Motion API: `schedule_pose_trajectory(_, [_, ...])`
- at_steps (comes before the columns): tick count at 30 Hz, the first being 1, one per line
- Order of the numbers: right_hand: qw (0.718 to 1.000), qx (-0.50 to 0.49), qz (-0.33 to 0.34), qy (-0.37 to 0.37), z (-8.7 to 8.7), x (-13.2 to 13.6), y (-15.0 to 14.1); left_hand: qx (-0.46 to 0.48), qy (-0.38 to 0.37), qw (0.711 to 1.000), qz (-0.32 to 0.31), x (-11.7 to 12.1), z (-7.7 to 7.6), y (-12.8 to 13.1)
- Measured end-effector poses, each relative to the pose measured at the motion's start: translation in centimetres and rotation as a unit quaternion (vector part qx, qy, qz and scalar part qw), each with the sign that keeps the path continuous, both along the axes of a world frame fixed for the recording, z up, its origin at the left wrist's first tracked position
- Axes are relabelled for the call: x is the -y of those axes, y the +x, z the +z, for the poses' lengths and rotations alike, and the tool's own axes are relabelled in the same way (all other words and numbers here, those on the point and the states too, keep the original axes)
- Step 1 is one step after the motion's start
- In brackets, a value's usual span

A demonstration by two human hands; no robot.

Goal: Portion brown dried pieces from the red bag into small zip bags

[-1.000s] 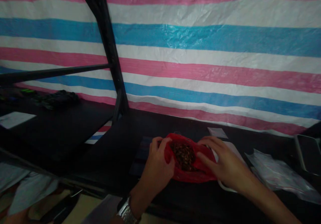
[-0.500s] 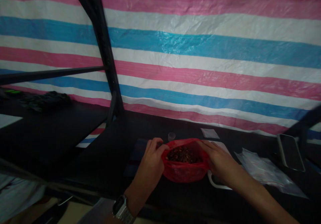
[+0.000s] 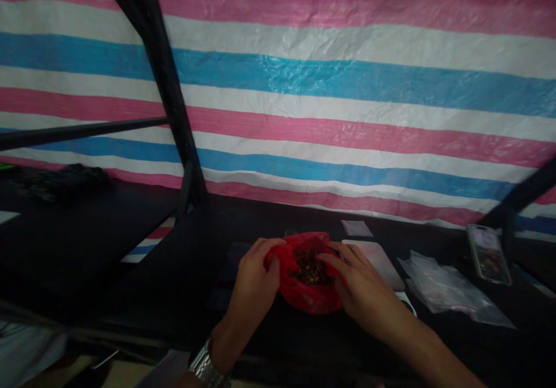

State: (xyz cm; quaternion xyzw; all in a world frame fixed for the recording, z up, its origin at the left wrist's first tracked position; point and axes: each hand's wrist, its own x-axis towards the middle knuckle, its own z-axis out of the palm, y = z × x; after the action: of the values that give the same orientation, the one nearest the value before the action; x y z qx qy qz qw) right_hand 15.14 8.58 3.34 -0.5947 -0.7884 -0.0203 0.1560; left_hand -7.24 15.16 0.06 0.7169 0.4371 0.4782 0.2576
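A red plastic bag [image 3: 310, 302] stands on the black table with its mouth open toward me. Inside lie many small brown pieces [image 3: 311, 269], too small to tell what kind. My left hand [image 3: 256, 269] pinches the left edge of the bag's mouth between thumb and fingers. At the right edge, my right hand [image 3: 358, 278] grips the rim, with its fingertips reaching over into the opening. Behind the bag, a small clear cup [image 3: 291, 233] is mostly hidden. A white flat device [image 3: 380, 260] lies partly covered by my right hand.
Clear zip bags [image 3: 452, 289] lie to the right, with a phone [image 3: 489, 255] leaning beyond them. One small clear packet [image 3: 357, 229] lies at the back. A dark flat object [image 3: 226, 278] is left of my left hand. A black metal post [image 3: 169, 98] rises before the striped sheet [image 3: 347, 104].
The bag's mouth has become narrower. My right hand has moved left and its fingers now reach over the rim. The phone's screen has lit up, and the view has shifted slightly right.
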Motion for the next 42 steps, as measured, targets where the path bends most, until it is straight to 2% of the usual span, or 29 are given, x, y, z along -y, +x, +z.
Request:
schedule_pose_trajectory(6, [1.000, -0.026, -0.005, 0.000, 0.4, -1.5, 2.4, -0.017, 0.078, 0.996, 0.047, -0.2, -0.3, -0.8])
schedule_pose_trajectory(9, [1.000, -0.019, 0.000, 0.018, 0.4, -1.6, 2.9, -0.069, 0.093, 0.991, 0.060, -0.1, -0.6, -1.0])
schedule_pose_trajectory(15, [0.998, -0.035, -0.037, 0.041, -0.6, -0.7, 2.7, -0.193, 0.108, 0.975, -0.001, 0.6, -0.5, -0.3])
schedule_pose_trajectory(20, [0.999, 0.038, -0.015, -0.017, -1.7, -0.7, 3.7, -0.266, 0.068, 0.960, -0.048, -0.1, -1.1, 0.1])
schedule_pose_trajectory(23, [0.996, 0.082, -0.022, -0.028, -1.6, -0.9, 4.1, -0.282, 0.037, 0.957, -0.055, -0.9, -1.1, 0.1])
schedule_pose_trajectory(29, [0.997, 0.081, -0.018, 0.004, -0.4, -1.0, 3.7, -0.300, 0.034, 0.953, -0.028, -1.6, -0.5, 0.1])
schedule_pose_trajectory(33, [0.990, 0.137, -0.023, -0.021, -1.0, -1.0, 3.1, -0.318, 0.027, 0.947, -0.021, -1.8, -0.4, -0.1])
schedule_pose_trajectory(38, [0.987, 0.151, -0.039, 0.029, -0.9, -1.0, 3.1, -0.342, 0.034, 0.939, -0.002, -2.0, 0.0, -0.7])
schedule_pose_trajectory(42, [0.982, 0.180, -0.049, 0.008, -1.0, -1.2, 3.1, -0.359, 0.030, 0.933, 0.012, -1.5, -0.2, -0.4])
